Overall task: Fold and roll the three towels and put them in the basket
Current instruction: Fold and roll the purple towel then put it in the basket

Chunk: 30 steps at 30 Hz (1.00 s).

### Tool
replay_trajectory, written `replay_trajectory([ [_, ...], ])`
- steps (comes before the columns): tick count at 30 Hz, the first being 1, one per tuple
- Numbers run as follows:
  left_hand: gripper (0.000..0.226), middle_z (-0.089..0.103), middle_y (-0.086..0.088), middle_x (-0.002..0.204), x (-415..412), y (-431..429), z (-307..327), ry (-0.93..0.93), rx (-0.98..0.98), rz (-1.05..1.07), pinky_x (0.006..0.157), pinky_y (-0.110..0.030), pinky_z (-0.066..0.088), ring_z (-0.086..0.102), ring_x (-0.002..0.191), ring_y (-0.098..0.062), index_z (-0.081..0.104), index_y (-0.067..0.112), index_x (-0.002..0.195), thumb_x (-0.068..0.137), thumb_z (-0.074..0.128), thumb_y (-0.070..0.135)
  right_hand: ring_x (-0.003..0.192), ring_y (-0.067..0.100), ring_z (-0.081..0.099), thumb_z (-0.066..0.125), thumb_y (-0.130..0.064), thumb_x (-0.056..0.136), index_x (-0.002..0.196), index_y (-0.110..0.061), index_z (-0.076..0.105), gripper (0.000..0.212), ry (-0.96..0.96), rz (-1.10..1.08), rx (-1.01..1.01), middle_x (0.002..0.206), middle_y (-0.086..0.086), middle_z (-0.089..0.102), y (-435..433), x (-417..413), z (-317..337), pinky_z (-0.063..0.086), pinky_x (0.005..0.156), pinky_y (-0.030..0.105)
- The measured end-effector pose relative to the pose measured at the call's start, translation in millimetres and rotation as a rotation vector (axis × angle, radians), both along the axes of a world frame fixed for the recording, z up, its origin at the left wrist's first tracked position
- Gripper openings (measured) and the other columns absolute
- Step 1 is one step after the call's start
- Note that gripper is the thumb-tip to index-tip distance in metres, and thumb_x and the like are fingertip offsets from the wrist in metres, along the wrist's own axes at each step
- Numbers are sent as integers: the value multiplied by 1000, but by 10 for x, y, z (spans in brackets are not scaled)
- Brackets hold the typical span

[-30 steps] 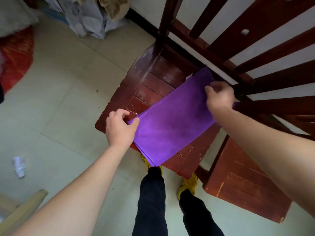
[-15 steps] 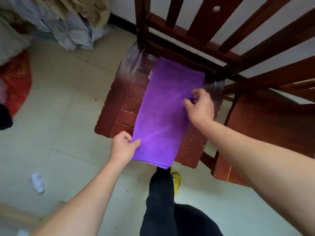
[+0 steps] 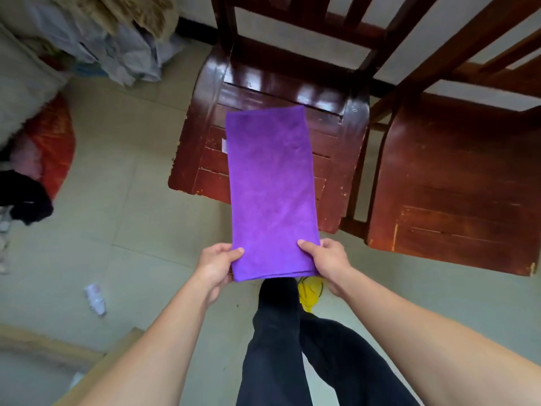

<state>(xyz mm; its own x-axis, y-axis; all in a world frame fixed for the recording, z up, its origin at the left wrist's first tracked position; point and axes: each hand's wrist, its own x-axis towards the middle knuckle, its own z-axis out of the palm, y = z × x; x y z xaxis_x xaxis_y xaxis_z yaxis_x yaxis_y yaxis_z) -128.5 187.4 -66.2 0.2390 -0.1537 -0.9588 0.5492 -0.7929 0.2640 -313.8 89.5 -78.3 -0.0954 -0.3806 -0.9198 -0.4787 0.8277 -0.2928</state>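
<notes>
A purple towel (image 3: 270, 189), folded into a long narrow strip, lies lengthwise on the seat of a dark red wooden chair (image 3: 202, 121). Its near end hangs past the seat's front edge. My left hand (image 3: 218, 263) pinches the near left corner, thumb on top. My right hand (image 3: 328, 259) grips the near right corner the same way. A small white label (image 3: 224, 145) sticks out at the strip's left edge. No basket and no other towel is in view.
A second wooden chair (image 3: 456, 183) stands close on the right. Piled cloth and bags (image 3: 117, 45) lie at the back left, a red mat (image 3: 49, 145) at the left, crumpled paper (image 3: 95, 297) on the tiled floor. My dark-trousered legs (image 3: 278, 332) stand below the towel.
The towel has swung from lying slantwise to lying straight along the seat. My right hand came down from the far end to the near right corner; both hands now hold the near end.
</notes>
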Motion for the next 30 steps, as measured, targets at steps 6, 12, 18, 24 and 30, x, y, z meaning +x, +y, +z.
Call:
replay_trajectory([
  [6,29,60,-8,76,-78,-19,371,-123,75,177,41,-20,41,50,49,-16,51,11,104,84,71,15,70,20,64,76,-29,81,108,-13,52,40,-2,-114,-153,98,7,65,-74,51,552,54,52,31],
  [12,7,64,-3,51,397,-648,511,-11,-18,303,34,-16,40,57,36,-11,60,11,85,91,60,15,41,13,59,68,-21,89,89,-15,59,10,-118,-280,-70,70,8,64,-832,557,765,48,39,21],
  [18,19,67,-4,59,911,-1455,260,129,-65,410,39,-15,46,66,50,-13,55,9,83,98,48,18,54,12,68,56,-22,96,91,-19,59,7,-269,-426,42,71,6,70,-1572,1047,483,51,42,19],
  [24,9,62,-7,67,1055,-1833,14,-391,-148,99,43,-22,45,59,50,-16,58,16,82,90,57,14,70,11,69,54,-19,96,92,-22,60,7,-206,-393,-204,89,3,70,-1845,1180,317,50,54,21],
  [30,26,56,11,62,927,-1842,-217,-477,-376,-851,70,-22,43,58,69,-15,68,22,109,83,65,15,79,11,71,55,-14,94,99,-18,65,12,-221,60,-55,90,2,73,-1748,1269,172,49,59,22],
])
